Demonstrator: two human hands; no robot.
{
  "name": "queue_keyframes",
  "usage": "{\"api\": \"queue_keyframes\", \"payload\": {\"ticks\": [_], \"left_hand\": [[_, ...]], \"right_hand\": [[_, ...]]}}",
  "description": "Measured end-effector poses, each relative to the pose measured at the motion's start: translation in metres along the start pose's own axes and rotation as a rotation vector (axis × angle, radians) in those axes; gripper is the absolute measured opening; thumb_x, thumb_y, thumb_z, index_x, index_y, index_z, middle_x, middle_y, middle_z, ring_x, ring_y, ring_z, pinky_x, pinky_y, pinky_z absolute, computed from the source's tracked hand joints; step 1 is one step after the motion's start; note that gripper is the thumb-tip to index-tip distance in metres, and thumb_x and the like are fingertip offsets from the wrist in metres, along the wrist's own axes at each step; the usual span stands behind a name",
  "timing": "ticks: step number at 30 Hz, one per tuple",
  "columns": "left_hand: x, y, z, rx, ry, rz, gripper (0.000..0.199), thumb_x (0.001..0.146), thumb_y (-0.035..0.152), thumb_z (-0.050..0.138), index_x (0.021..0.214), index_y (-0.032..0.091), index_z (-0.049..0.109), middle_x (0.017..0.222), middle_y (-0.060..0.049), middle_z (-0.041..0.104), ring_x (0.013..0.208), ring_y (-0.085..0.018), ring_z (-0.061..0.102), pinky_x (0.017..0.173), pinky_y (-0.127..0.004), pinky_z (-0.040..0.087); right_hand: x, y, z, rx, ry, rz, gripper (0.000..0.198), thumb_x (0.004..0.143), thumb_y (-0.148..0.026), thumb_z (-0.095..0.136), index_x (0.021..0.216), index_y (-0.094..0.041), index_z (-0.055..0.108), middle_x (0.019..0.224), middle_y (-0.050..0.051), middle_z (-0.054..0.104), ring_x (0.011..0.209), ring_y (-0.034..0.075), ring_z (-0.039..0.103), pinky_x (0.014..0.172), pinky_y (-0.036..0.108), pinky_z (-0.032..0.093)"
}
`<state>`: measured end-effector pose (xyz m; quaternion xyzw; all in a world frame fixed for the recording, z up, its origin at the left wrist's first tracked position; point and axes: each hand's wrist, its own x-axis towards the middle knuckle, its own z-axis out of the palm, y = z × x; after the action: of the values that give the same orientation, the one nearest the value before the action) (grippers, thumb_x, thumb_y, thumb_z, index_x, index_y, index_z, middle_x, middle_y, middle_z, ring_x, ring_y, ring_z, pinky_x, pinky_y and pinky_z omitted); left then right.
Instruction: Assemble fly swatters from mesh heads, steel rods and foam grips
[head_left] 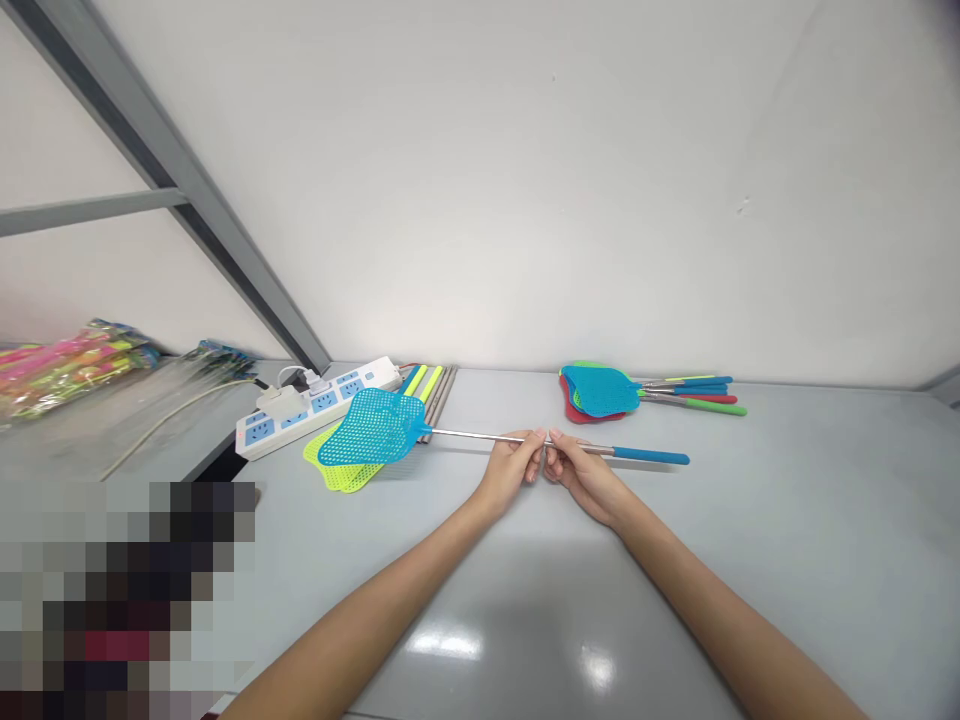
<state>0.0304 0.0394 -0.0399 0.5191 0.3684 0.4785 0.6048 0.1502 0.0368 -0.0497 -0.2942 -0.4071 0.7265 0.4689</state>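
Blue perforated plastic fly swatter (367, 430) is held just above the grey worktop (825, 480), left hand (511, 468) and right hand (589, 478), nearly closed, pinching its slim metal shaft (469, 434). Likely light, flexible-headed; the blue handle (650, 455) should grip best.

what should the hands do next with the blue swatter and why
Probably try sliding the rod of the blue swatter shorter: left hand and right hand pinch it close together, and more bare metal shows than on the piled swatters.
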Motion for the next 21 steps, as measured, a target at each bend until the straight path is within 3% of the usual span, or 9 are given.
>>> {"api": "queue_keyframes", "payload": {"ticks": [6, 13, 21], "left_hand": [[0.0003, -0.0005, 0.0002, 0.012, 0.012, -0.005, 0.038, 0.078, 0.036, 0.043, 0.045, 0.016, 0.042, 0.034, 0.006, 0.037, 0.035, -0.007, 0.038, 0.043, -0.020, 0.031], [0.0001, -0.0024, 0.0008, 0.013, 0.046, 0.008, 0.037, 0.076, 0.030, 0.043, 0.042, 0.017, 0.037, 0.033, 0.005, 0.036, 0.037, -0.007, 0.039, 0.045, -0.021, 0.033], [0.0025, -0.0071, -0.0059, 0.001, 0.097, -0.009, 0.031, 0.066, 0.018, 0.037, 0.036, 0.018, 0.032, 0.029, 0.006, 0.030, 0.029, -0.006, 0.030, 0.035, -0.021, 0.023]], "right_hand": [[-0.0019, -0.0032, 0.0029, -0.036, -0.012, -0.003, 0.040, 0.075, -0.046, 0.047, 0.047, -0.017, 0.049, 0.047, -0.001, 0.043, 0.055, 0.013, 0.046, 0.054, 0.027, 0.027], [-0.0017, -0.0017, 0.0025, -0.050, 0.019, 0.001, 0.038, 0.073, -0.046, 0.049, 0.049, -0.017, 0.051, 0.048, -0.002, 0.042, 0.051, 0.011, 0.039, 0.054, 0.027, 0.027], [-0.0030, -0.0034, 0.0090, -0.206, 0.000, -0.009, 0.037, 0.073, -0.044, 0.049, 0.050, -0.016, 0.055, 0.046, -0.001, 0.044, 0.054, 0.012, 0.044, 0.059, 0.028, 0.030]]}}
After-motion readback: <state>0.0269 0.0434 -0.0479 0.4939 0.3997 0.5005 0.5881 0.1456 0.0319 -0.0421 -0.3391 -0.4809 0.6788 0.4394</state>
